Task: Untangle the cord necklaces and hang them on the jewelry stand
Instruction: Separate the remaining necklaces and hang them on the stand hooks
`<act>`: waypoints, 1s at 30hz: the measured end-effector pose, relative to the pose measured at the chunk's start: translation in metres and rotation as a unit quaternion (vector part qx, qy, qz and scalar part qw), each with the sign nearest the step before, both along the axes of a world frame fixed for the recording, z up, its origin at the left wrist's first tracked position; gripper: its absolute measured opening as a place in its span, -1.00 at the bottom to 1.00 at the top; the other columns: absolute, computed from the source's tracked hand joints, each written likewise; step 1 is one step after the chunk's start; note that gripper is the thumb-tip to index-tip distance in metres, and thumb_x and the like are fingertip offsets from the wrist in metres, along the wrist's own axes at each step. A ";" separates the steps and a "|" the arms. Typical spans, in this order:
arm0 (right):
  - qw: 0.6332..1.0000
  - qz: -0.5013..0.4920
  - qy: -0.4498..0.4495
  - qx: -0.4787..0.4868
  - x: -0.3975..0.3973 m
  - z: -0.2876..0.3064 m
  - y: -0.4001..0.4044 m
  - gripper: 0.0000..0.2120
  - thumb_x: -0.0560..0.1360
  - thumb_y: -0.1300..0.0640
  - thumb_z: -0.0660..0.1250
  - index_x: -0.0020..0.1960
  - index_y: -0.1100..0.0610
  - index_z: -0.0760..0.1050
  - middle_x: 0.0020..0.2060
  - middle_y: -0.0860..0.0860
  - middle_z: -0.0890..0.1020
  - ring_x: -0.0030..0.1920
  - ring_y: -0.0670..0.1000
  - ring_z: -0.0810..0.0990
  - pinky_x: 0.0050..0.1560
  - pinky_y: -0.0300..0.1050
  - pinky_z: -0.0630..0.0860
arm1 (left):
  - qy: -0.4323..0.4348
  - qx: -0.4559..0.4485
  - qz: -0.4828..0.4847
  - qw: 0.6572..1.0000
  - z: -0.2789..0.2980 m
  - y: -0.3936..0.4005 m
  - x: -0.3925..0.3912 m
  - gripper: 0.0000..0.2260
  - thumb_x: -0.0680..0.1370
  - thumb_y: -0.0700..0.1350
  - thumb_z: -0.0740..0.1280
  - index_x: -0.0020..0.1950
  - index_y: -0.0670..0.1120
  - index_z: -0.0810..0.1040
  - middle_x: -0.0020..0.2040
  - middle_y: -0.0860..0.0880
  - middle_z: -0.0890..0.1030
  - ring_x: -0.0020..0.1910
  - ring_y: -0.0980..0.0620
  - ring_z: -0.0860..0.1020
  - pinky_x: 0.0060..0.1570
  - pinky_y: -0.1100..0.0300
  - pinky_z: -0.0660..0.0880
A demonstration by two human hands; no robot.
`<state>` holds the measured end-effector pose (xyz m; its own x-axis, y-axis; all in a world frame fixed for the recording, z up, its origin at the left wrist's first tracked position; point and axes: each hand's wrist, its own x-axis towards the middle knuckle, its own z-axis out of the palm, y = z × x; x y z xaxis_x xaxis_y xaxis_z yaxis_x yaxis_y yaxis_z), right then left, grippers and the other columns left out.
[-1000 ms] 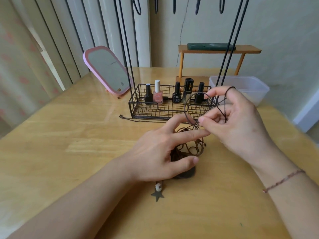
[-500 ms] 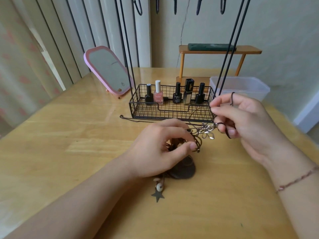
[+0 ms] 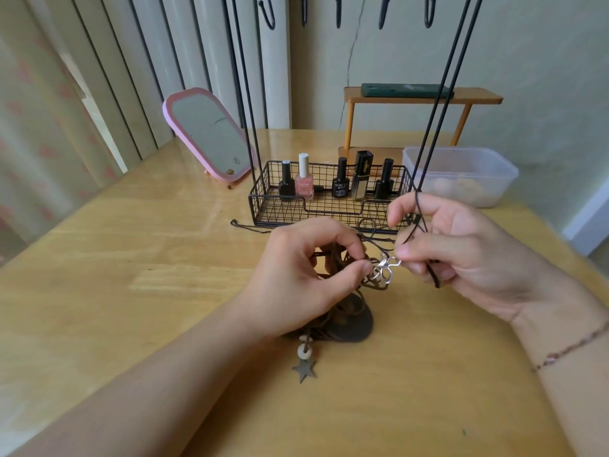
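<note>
Pinching brown cord in the tangle (image 3: pixel 342 291), the left hand (image 3: pixel 306 275) has its thumb and forefinger closed together, just left of a silver charm (image 3: pixel 384 270). The right hand (image 3: pixel 461 252) pinches that charm's top, a dark cord (image 3: pixel 420 212) looped over its forefinger. Under both hands the tangle lies heaped on the counter (image 3: pixel 131 291), a bead and star pendant (image 3: pixel 304 369) trailing nearer the person. Beyond the hands stands the stand's wire basket (image 3: pixel 263 206) of polish bottles (image 3: pixel 304 184), its rods rising to hooks (image 3: pixel 267 14); a mirror (image 3: pixel 211 133) sits far left, a tub (image 3: pixel 468 179) behind the right hand.
</note>
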<state>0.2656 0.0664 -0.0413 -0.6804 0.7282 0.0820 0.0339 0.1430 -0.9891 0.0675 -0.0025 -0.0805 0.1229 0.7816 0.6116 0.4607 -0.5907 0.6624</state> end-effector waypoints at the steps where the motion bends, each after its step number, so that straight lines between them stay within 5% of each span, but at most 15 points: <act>1: 1.000 0.008 0.006 -0.009 0.001 -0.001 0.001 -0.77 0.32 0.28 0.35 -0.05 0.10 0.46 -0.50 0.06 0.42 -0.50 -0.06 0.30 -0.53 -0.27 0.12 | -0.013 -0.013 -0.019 1.000 0.000 0.000 0.000 -0.90 0.47 -0.23 0.50 -0.13 -0.11 0.60 -0.17 -0.01 0.63 -0.23 0.03 0.56 -0.21 0.35 0.41; 5: 0.996 0.038 0.044 -0.060 0.005 -0.004 0.008 -0.77 0.33 0.31 0.36 -0.09 0.07 0.46 -0.45 0.08 0.40 -0.48 -0.07 0.32 -0.49 -0.20 0.05 | -0.083 -0.072 -0.078 0.991 -0.001 0.000 -0.001 -0.89 0.47 -0.27 0.49 -0.08 -0.15 0.60 -0.14 -0.13 0.65 -0.20 -0.17 0.60 -0.23 0.01 0.57; 11: 0.984 0.093 0.085 -0.126 0.011 -0.009 0.015 -0.64 0.26 0.25 0.49 -0.07 0.05 0.40 -0.40 0.11 0.39 -0.45 -0.07 0.37 -0.52 -0.28 0.16 | -0.090 -0.085 -0.081 0.989 -0.002 0.001 0.000 -0.84 0.44 -0.30 0.51 -0.10 -0.10 0.60 -0.16 -0.10 0.65 -0.22 -0.15 0.59 -0.17 0.18 0.53; 16: 0.977 0.203 -0.029 -0.066 0.018 -0.002 0.009 -0.65 0.35 0.29 0.43 -0.09 -0.06 0.37 -0.42 0.04 0.47 -0.43 -0.04 0.37 -0.46 -0.25 0.24 | -0.101 -0.042 -0.026 0.994 -0.003 0.005 -0.003 -0.84 0.47 -0.41 0.43 -0.15 -0.17 0.57 -0.16 -0.15 0.65 -0.20 -0.11 0.59 -0.16 0.20 0.52; 20: 0.985 0.092 -0.130 0.068 0.027 0.011 0.004 -0.80 0.33 0.10 0.50 -0.23 0.06 0.46 -0.43 0.09 0.54 -0.44 -0.06 0.44 -0.44 -0.34 0.33 | -0.172 -0.050 0.016 0.984 -0.001 0.010 -0.014 -0.74 0.42 -0.47 0.30 -0.25 -0.11 0.49 -0.26 -0.10 0.59 -0.28 0.06 0.51 -0.27 0.30 0.43; 23: 0.962 -0.026 -0.203 0.179 0.029 0.011 0.005 -0.53 0.32 -0.25 0.44 -0.35 0.17 0.50 -0.52 0.07 0.45 -0.49 -0.09 0.24 -0.47 -0.33 0.16 | -0.246 -0.078 0.005 0.966 0.001 0.012 -0.020 -0.71 0.37 -0.44 0.25 -0.29 -0.03 0.47 -0.32 -0.05 0.58 -0.30 0.06 0.50 -0.30 0.28 0.41; 26: 0.921 -0.118 -0.269 0.255 0.025 0.010 0.004 -0.44 0.38 -0.25 0.41 -0.46 0.21 0.41 -0.61 -0.08 0.30 -0.54 -0.10 0.20 -0.51 -0.29 0.17 | -0.304 -0.115 -0.036 0.945 0.005 0.010 -0.023 -0.77 0.37 -0.44 0.20 -0.23 -0.10 0.39 -0.35 -0.04 0.57 -0.37 0.12 0.50 -0.41 0.38 0.36; 30: 0.929 -0.105 -0.260 0.243 0.020 0.021 -0.007 -0.38 0.33 -0.35 0.32 -0.47 0.22 0.39 -0.64 0.00 0.51 -0.63 -0.13 0.31 -0.53 -0.37 0.25 | -0.310 -0.156 -0.067 0.935 0.006 0.009 -0.025 -0.82 0.42 -0.34 0.17 -0.18 -0.06 0.41 -0.32 -0.09 0.59 -0.36 0.07 0.53 -0.47 0.28 0.29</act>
